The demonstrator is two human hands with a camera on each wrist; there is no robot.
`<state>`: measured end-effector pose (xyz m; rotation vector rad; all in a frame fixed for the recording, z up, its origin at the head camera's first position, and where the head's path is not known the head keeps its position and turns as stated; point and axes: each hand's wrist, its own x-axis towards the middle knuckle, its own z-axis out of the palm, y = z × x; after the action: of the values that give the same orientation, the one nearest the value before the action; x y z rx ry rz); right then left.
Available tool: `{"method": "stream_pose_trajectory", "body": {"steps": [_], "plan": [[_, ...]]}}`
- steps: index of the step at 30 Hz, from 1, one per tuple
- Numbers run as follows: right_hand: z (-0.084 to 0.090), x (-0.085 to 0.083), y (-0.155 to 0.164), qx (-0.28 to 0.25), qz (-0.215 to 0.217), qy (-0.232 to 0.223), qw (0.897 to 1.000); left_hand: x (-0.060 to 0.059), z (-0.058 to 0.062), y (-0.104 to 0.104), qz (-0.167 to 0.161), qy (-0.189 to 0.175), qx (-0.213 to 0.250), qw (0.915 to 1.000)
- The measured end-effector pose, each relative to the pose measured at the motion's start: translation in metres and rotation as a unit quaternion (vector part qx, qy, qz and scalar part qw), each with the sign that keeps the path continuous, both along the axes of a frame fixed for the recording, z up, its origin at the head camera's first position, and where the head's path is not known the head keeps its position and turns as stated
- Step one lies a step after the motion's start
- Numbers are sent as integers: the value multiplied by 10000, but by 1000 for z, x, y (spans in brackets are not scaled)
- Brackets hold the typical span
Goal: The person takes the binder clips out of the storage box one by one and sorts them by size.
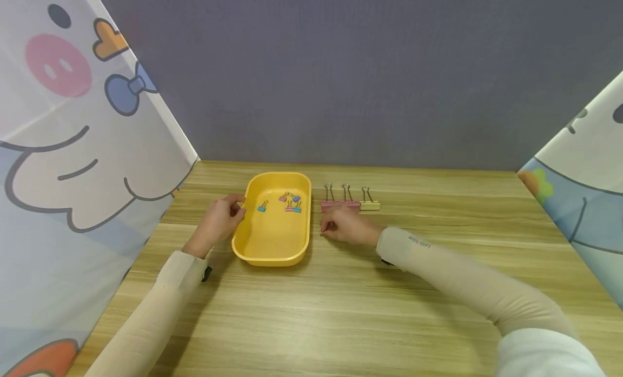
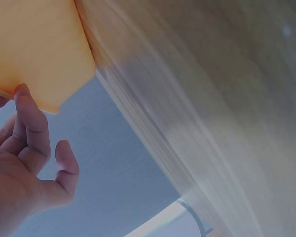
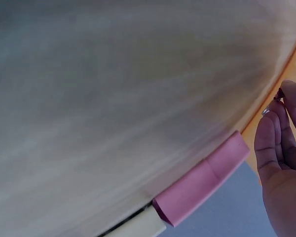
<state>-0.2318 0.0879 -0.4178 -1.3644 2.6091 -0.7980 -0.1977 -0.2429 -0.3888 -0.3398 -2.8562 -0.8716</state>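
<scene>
Head view showed a wooden table (image 1: 370, 290) with a yellow tray (image 1: 253, 246) standing left of centre. The left hand (image 1: 218, 223) rested at the tray's left rim, its fingers loosely bent and touching the rim; the left wrist view showed a fingertip (image 2: 25, 96) against the tray's edge (image 2: 49, 69), with the thumb apart and nothing held between them. Inside the tray, towards its far end, lay several small binder clips (image 1: 290, 202), blue and pink. Just right of the tray's far end stood a row of three larger clips touching side by side: two pink clips (image 1: 339, 205) and a cream clip (image 1: 370, 205) at the right end. The right hand (image 1: 346, 226) lay on the table just near of that row, fingers curled together. In the right wrist view its fingertips (image 3: 276, 123) seemed to pinch something small and metallic, but what it was I could not tell. Cartoon-printed screens (image 1: 73, 150) stood at left and right, with a grey wall (image 1: 360, 68) behind.
</scene>
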Motion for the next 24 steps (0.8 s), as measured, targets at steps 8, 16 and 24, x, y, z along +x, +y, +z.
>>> {"method": "stream_pose_trajectory", "body": {"steps": [8, 16, 24], "plan": [[-7, 1, -3, 140, 8, -77, 9999, 1, 0, 0, -15, 18, 7, 10000], [-4, 1, -2, 48, 103, -121, 9999, 1, 0, 0, -14, 40, -45, 10000], [15, -1, 1, -165, -213, 263, 9993, 1, 0, 0, -38, 36, 0, 10000]]}}
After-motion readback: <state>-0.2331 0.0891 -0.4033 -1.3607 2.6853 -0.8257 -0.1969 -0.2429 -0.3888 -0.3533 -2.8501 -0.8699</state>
